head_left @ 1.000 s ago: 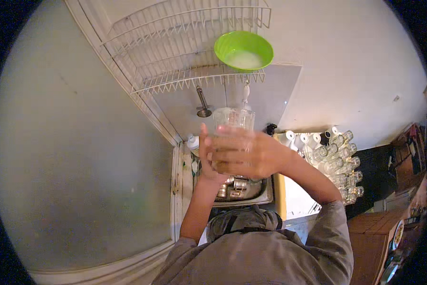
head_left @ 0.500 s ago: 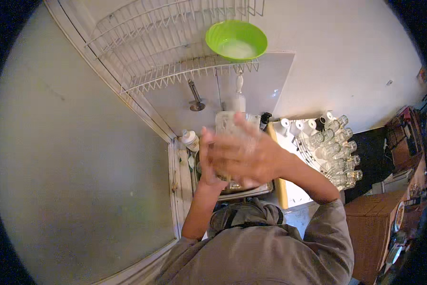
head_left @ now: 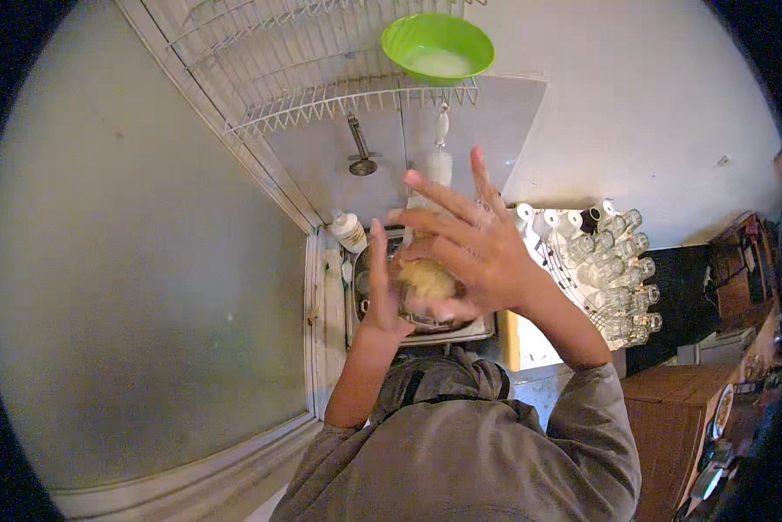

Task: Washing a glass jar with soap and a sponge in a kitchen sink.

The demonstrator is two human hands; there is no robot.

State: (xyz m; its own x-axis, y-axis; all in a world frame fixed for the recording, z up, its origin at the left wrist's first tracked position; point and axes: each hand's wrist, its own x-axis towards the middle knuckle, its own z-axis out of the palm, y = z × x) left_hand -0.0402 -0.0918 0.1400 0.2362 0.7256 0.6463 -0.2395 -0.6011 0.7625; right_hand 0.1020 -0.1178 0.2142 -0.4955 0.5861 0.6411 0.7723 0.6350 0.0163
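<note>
Both my hands are raised over the sink (head_left: 460, 336). A blurred, yellowish sponge (head_left: 427, 278) shows between them, partly covered by fingers. My right hand (head_left: 493, 252), dotted with suds, has its thumb and index finger about the sponge, while its other fingers spread upward. My left hand (head_left: 384, 291) is edge-on beside it, fingers stretched up and thumb apart. Whether its palm touches the sponge is hidden. Beyond the hands, a white-handled brush (head_left: 441, 139) hangs on the wall near a metal strainer spoon (head_left: 361, 157).
A white wire rack (head_left: 321, 100) above holds a green bowl (head_left: 439, 48) with whitish contents. A white bottle (head_left: 349, 231) stands at the sink's back left corner. Several clear glasses (head_left: 613, 274) sit upside down on the counter at right. A frosted pane (head_left: 164, 287) rises on the left.
My right hand has gone from a blur across the left hand to spread fingers slightly to the right. The sponge shows more clearly between the hands. The whole view has shifted slightly.
</note>
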